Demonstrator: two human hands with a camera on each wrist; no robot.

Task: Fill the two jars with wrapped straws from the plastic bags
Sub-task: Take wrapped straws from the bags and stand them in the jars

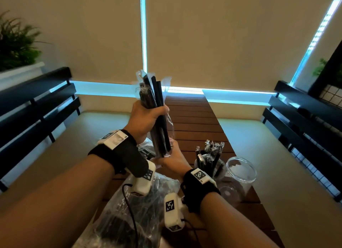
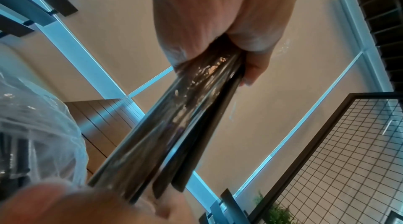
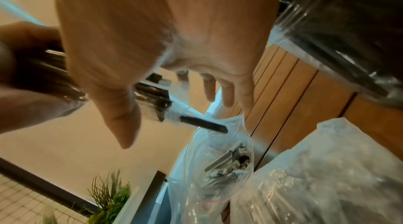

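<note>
My left hand (image 1: 148, 116) grips a bundle of black wrapped straws (image 1: 153, 92) upright above the wooden table (image 1: 194, 122). In the left wrist view the left hand (image 2: 218, 21) is wrapped round the bundle (image 2: 185, 115). My right hand (image 1: 172, 159) sits under the bundle's lower end, fingers loosely extended; the right wrist view shows the right hand's (image 3: 185, 38) palm against the straw ends (image 3: 152, 98). To the right stand two clear jars: one jar (image 1: 221, 171) holds several straws, the other jar (image 1: 241, 173) is empty.
Clear plastic bags of straws (image 1: 133, 216) lie on the near table under my forearms, and a smaller bag (image 3: 224, 164) lies beyond my right hand. Black slatted benches (image 1: 37, 103) (image 1: 305, 118) flank the table. A potted plant (image 1: 16, 42) stands at the far left.
</note>
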